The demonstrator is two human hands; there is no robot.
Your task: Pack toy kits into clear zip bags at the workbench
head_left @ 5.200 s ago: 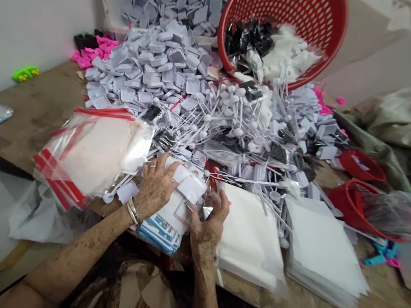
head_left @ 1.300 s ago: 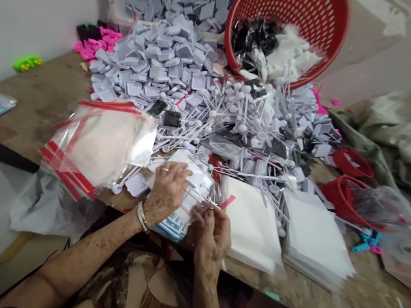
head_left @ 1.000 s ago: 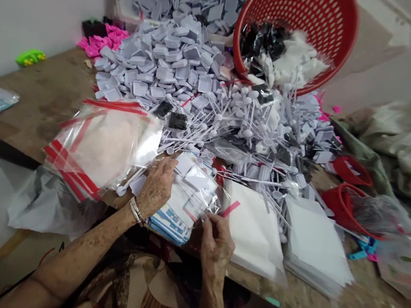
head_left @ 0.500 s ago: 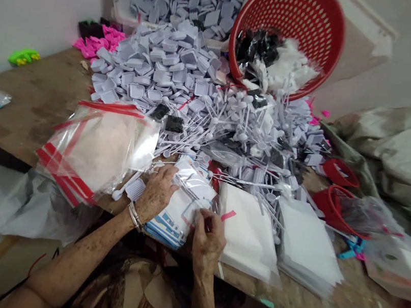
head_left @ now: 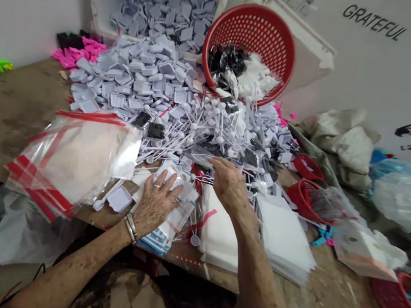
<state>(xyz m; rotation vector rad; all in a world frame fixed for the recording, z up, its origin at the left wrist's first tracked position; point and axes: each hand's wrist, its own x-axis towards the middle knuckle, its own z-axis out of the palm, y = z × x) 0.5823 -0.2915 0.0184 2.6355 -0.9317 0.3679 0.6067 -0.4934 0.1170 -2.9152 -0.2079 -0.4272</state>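
While pinning the clear plastic bags (head_left: 180,212) flat against sliding at the near edge of the table (head_left: 10,114), left hand (head_left: 155,203) open with fingers spread, right hand (head_left: 229,181) open and apparently empty just over the pale plastic spoons (head_left: 213,124).

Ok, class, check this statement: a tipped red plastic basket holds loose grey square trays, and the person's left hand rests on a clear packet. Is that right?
Not quite. The head view shows the tipped red plastic basket holding black and white packets, not grey trays. The rest is right: the left hand rests on a clear packet.
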